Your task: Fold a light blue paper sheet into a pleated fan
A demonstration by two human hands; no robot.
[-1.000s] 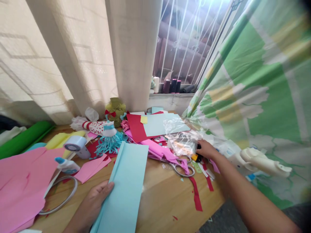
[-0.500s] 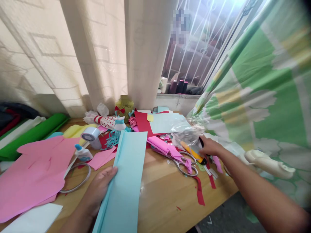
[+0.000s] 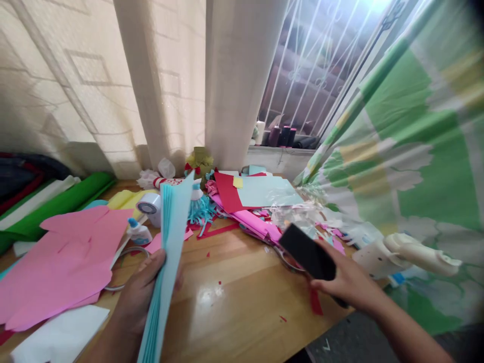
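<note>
My left hand (image 3: 139,290) is shut on a folded sheet of light blue paper (image 3: 173,242), holding it nearly upright with its pleated edges showing. My right hand (image 3: 350,282) grips a flat black rectangular object (image 3: 308,252), which I cannot identify. Just below that hand, metal scissors (image 3: 291,263) lie partly hidden. A crumpled clear plastic bag (image 3: 295,214) rests beyond my right hand, on a heap of pink and red paper (image 3: 249,222).
The wooden table (image 3: 227,282) holds large pink paper sheets (image 3: 64,262), a glue bottle (image 3: 139,233), a white-and-blue tape roller (image 3: 149,209) and scattered red scraps. Green paper rolls (image 3: 56,206) lie at the left. A beige curtain (image 3: 238,75) and a green-patterned cloth (image 3: 416,151) hang behind.
My left hand has raised the blue paper from the table to nearly upright. My right hand has come back toward me with the black object. The view has shifted.
</note>
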